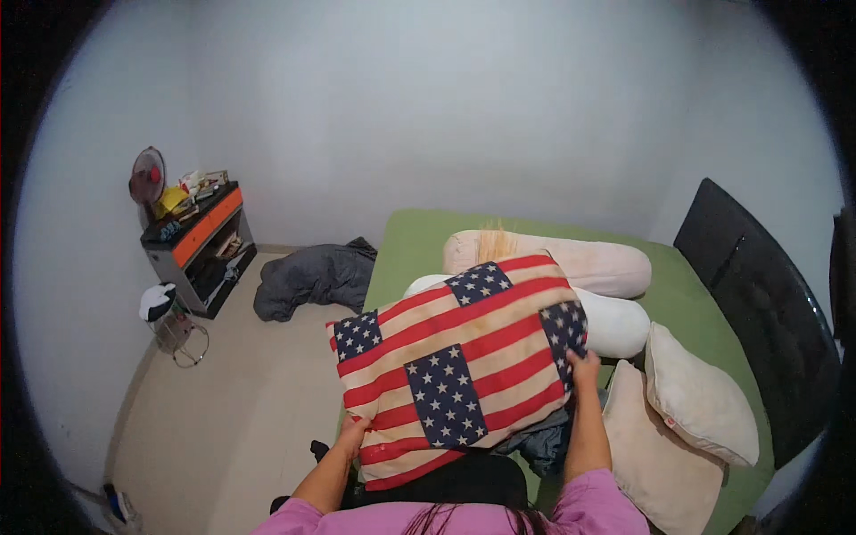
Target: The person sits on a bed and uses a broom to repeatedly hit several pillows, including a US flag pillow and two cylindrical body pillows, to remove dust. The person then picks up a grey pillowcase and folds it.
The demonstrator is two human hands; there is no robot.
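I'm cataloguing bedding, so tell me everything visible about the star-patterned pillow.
The pillow is roughly rectangular and padded, in soft-looking cloth with red and cream stripes and dark blue patches of pale stars. It is held slanted, hiding part of the green bed; the left hand grips its left edge, the right hand its right.

The floor (241,383) left of the bed (406,241) gave room. Bolsters (615,267) blocked the way beyond the cushion (459,370), pillows (704,397) the right.
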